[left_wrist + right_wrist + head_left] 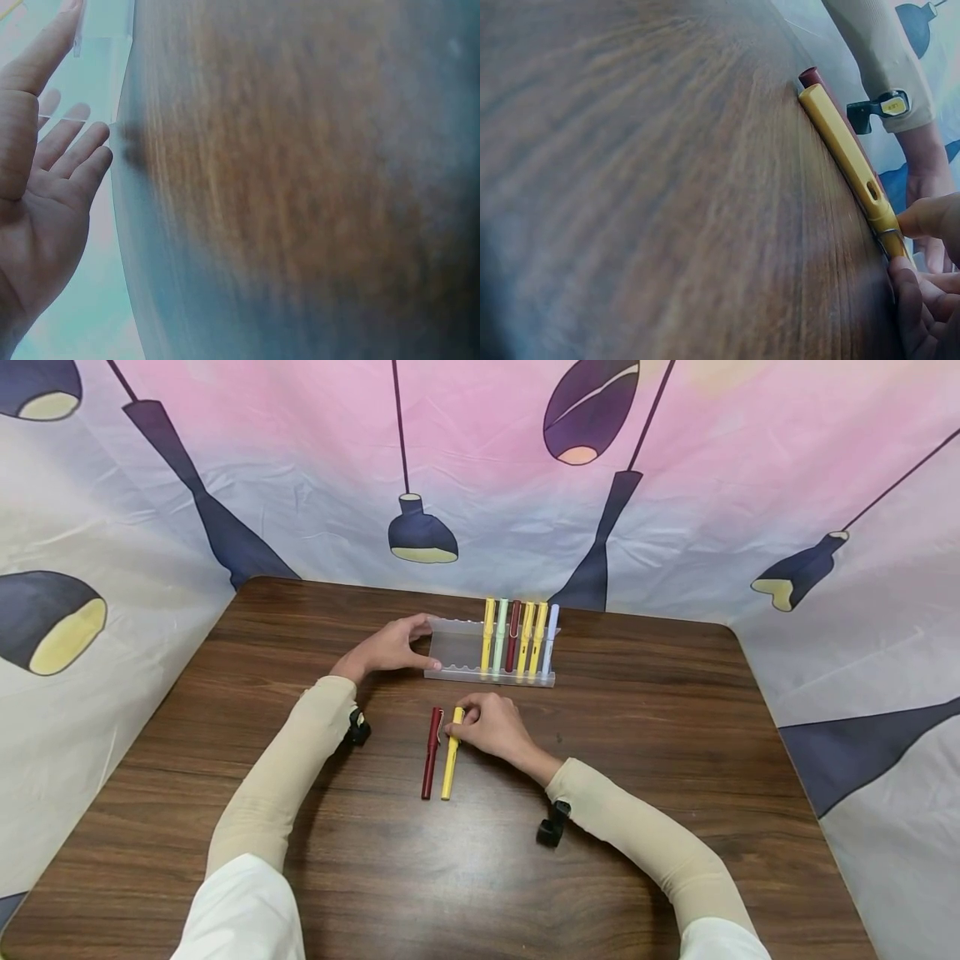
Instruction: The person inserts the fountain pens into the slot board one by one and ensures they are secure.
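Note:
A clear plastic pen rack [491, 676] stands toward the back of the table with several pens in its right part. My left hand [393, 645] rests at the rack's left end, thumb at the front edge and fingers toward the back. In the left wrist view the left hand's fingers [79, 154] look nearly straight beside the clear plastic. My right hand [492, 725] pinches the upper, clip end of a yellow pen [450, 768] between thumb and fingers. That pen lies along the tabletop. Just left of it lies a dark red pen [430, 760].
In the rack stand a light green pen [500, 635], a dark red pen [513, 639], a light blue pen [551, 639] and yellow pens [487, 635]. The brown wooden table [637, 710] meets a patterned cloth [487, 460] behind.

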Tool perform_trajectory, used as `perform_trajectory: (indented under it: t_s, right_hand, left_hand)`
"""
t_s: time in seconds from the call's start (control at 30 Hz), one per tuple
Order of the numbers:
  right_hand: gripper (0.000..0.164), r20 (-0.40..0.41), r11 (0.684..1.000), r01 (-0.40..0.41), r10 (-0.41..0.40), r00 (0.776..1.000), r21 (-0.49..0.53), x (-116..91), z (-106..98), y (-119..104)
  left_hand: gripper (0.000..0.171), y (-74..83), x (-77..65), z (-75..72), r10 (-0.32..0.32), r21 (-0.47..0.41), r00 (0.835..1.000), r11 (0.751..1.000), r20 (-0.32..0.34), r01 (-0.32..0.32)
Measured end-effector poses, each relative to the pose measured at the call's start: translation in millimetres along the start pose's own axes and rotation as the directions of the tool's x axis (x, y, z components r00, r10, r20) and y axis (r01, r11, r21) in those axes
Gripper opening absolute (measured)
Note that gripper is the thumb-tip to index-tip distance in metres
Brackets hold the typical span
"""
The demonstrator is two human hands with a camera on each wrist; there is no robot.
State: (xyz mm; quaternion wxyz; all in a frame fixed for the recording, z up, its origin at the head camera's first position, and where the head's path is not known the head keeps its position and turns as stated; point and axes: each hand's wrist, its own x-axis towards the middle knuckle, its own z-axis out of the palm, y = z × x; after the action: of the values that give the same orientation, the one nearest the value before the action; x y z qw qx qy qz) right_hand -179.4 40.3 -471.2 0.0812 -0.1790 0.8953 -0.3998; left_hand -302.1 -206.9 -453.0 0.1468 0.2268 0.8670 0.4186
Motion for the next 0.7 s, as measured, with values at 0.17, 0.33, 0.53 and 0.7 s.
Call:
perform_trajectory:
  t_s: [0.17, 0.33, 0.53, 0.7]
  right_hand:
    - [0.039, -0.015, 1.0, -0.011, 0.011, 1.0, 0.011, -1.0, -0.3, -1.2]
    - [0.035, -0.037, 1.0, 0.0, 0.0, 0.999, 0.01, -1.7, 0.3, -0.7]
    - [0.035, -0.079, 0.999, 0.009, -0.006, 0.997, 0.034, -4.2, -0.2, -0.5]
    - [0.037, -0.1, 0.998, 0.001, 0.006, 0.995, 0.07, -5.6, 0.0, 0.1]
  left_hand:
    - [0.087, -0.2, 0.4, -0.1, 0.008, -0.015, 1.0, 1.0, 0.002, -0.008]
    - [0.088, -0.4, 0.3, -0.2, -0.003, -0.016, 1.0, 1.0, 0.005, 0.003]
    - [0.089, 0.9, 0.4, -0.2, 0.001, -0.001, 1.0, 1.0, 0.002, -0.001]
    - [0.088, 1.5, 1.0, 0.5, 0.001, 0.007, 1.0, 1.0, 0.0, -0.001]
